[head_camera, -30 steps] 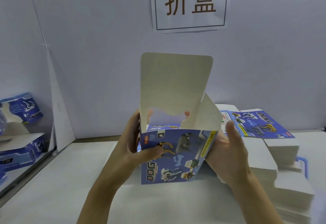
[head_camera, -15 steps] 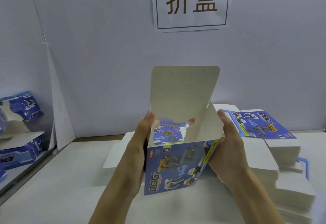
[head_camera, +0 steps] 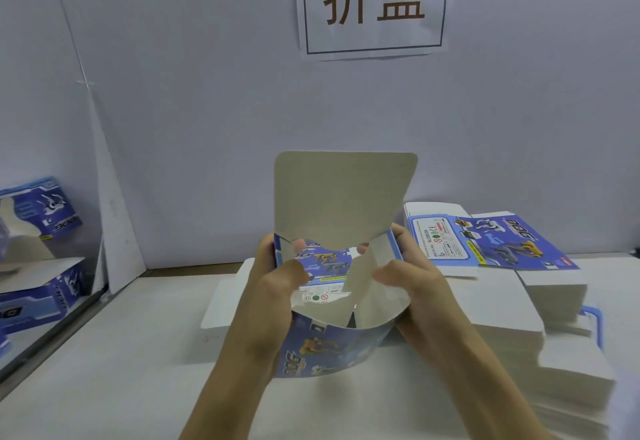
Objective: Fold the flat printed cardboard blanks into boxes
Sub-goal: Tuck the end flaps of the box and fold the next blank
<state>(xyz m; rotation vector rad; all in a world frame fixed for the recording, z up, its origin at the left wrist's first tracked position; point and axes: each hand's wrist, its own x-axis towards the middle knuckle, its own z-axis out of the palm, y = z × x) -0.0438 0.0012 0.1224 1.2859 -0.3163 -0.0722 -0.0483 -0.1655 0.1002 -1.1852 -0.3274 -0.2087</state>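
Observation:
A blue printed cardboard box [head_camera: 325, 349] with "DOG" lettering stands half-formed in the middle, above the white table [head_camera: 104, 370]. Its tall plain lid flap [head_camera: 343, 197] points straight up. My left hand [head_camera: 270, 287] grips the box's left wall, thumb pushing a side flap inward. My right hand [head_camera: 412, 283] grips the right wall, thumb on the right side flap [head_camera: 367, 273], which leans into the opening. Fingertips of both hands show behind the far wall.
A tall stack of flat blanks [head_camera: 512, 308] lies at the right, one printed blank [head_camera: 495, 242] face up on top. A white blank [head_camera: 225, 297] lies flat behind the box. Folded boxes [head_camera: 38, 217] sit at the left, beyond a divider [head_camera: 104, 197]. A wall sign [head_camera: 374, 3] hangs above.
The box has come lower and tipped its opening toward me. Both thumbs have moved from the outside walls onto the side flaps, which now bend inward.

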